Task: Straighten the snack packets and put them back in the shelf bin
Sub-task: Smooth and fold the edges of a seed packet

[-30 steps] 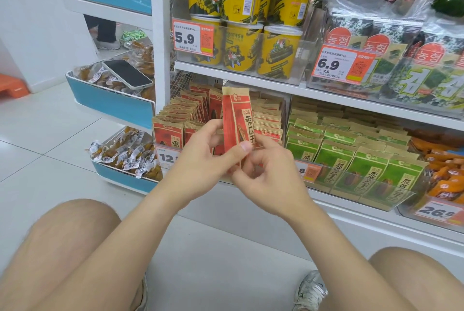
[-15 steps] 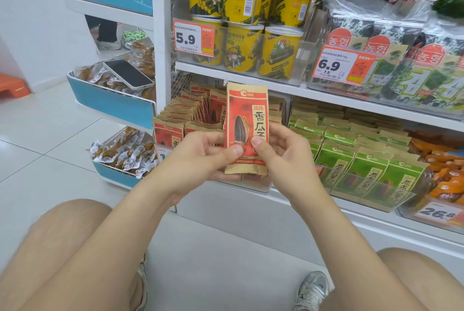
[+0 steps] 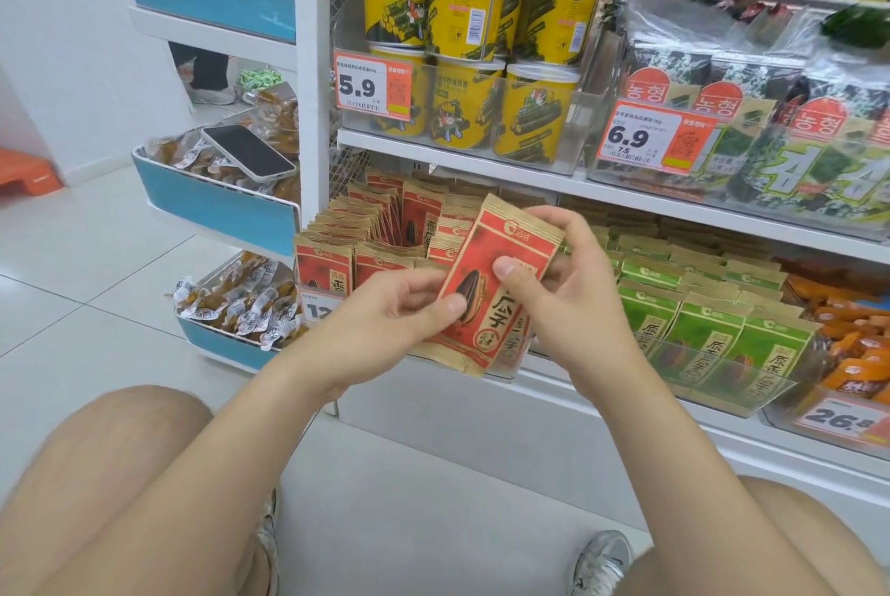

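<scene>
You hold a few red snack packets [image 3: 498, 241] just in front of the shelf bin [image 3: 315, 304], over its front wall, tilted with their tops leaning right. Your left hand [image 3: 395, 321] has its grip clamped on the lower left edge. Your right hand [image 3: 568, 297] pinches the right side, thumb on the face and fingers curled over the top corner. The pouches look light, thin and floppy, and are likely to slide on each other. Hold them by both side edges or the flat seams, not the belly, before slotting them among the standing packets [image 3: 366, 229] inside the bin.
</scene>
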